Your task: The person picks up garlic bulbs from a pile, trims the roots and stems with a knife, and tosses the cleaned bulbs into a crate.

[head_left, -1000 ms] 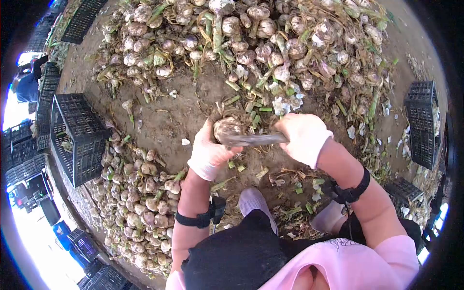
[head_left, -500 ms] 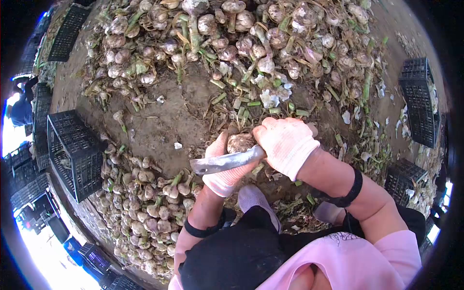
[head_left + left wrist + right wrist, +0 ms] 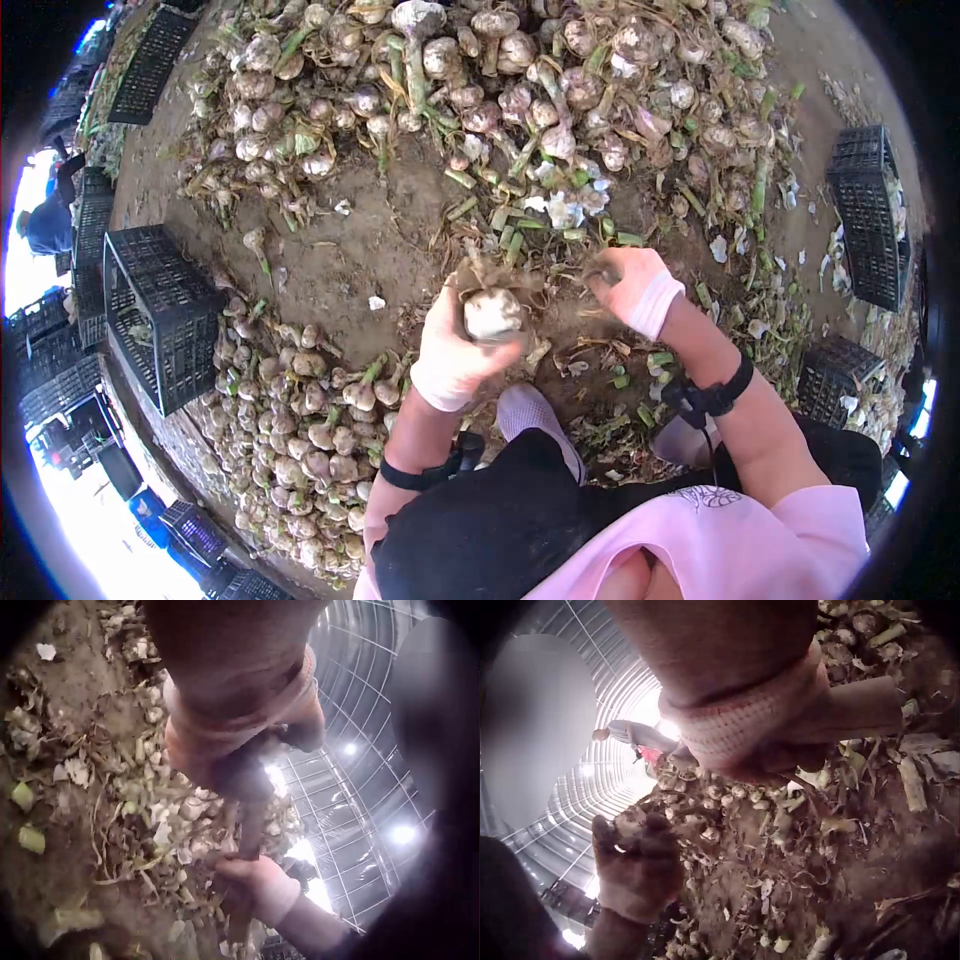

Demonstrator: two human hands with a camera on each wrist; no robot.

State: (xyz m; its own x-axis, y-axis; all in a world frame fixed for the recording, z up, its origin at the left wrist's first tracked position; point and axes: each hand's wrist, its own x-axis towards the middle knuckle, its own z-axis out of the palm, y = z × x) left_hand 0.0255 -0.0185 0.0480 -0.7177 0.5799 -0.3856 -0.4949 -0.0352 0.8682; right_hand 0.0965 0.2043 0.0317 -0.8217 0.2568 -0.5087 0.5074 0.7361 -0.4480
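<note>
My gloved left hand point(image 3: 462, 338) grips a pale garlic bulb point(image 3: 493, 312) with dry roots and husk, held above the dirt in front of my knees. The right wrist view shows that left hand point(image 3: 641, 874) with the bulb point(image 3: 630, 822) at its fingertips. My gloved right hand point(image 3: 628, 280) is to the right of the bulb, low by the littered ground and apart from it. In the left wrist view the right hand point(image 3: 253, 889) is curled round a dark knife point(image 3: 249, 825). The head view hides the knife.
A big heap of untrimmed garlic point(image 3: 500, 70) lies ahead. Trimmed bulbs point(image 3: 300, 430) are piled at my lower left beside a black crate point(image 3: 160, 300). More crates point(image 3: 868, 225) stand to the right. Cut stalks litter the dirt. A person point(image 3: 45, 225) crouches far left.
The knife blade lay across the bulb half a second ago. My right hand has drawn it off to the right and down, and the left hand has stayed holding the bulb.
</note>
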